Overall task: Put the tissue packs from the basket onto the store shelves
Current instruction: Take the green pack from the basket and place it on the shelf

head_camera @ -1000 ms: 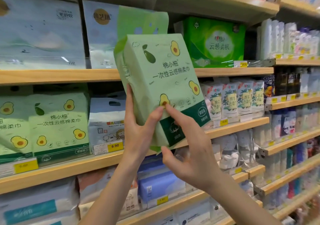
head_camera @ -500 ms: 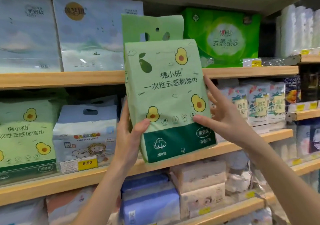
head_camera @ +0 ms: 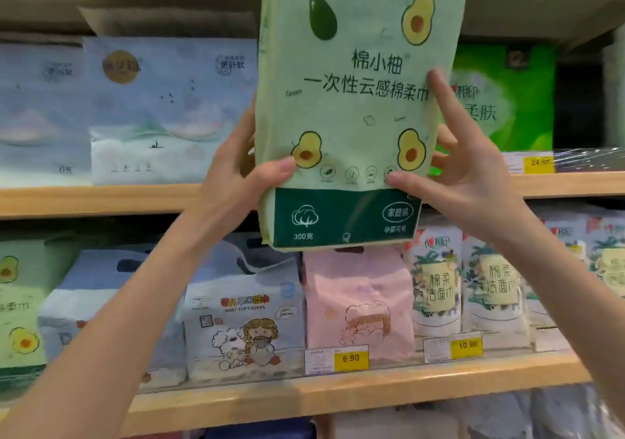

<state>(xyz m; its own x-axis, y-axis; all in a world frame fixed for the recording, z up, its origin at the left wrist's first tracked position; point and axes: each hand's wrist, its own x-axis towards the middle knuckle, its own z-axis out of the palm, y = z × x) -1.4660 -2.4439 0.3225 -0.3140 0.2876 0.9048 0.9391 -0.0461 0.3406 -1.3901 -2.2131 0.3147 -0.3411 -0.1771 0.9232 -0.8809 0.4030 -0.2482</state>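
A light green tissue pack (head_camera: 358, 100) with avocado prints and a dark green bottom band is held upright in front of the upper wooden shelf (head_camera: 101, 198). My left hand (head_camera: 236, 175) grips its lower left edge, thumb on the front. My right hand (head_camera: 466, 164) holds its right side, thumb on the front and index finger stretched up along the edge. The pack's top runs out of view. Its bottom hangs below the shelf board, in front of it. The basket is not in view.
Pale blue tissue packs (head_camera: 169, 110) stand left of the held pack, a bright green box (head_camera: 507, 100) to its right. On the lower shelf (head_camera: 372, 391) sit baby wipes (head_camera: 243, 323), a pink pack (head_camera: 358, 300), white face-towel packs (head_camera: 436, 279) and an avocado pack (head_camera: 20, 303).
Both hands have lifted the green pack higher and it now fills the upper middle of the view. My right hand moved from its lower right corner to its right side, fingers up.
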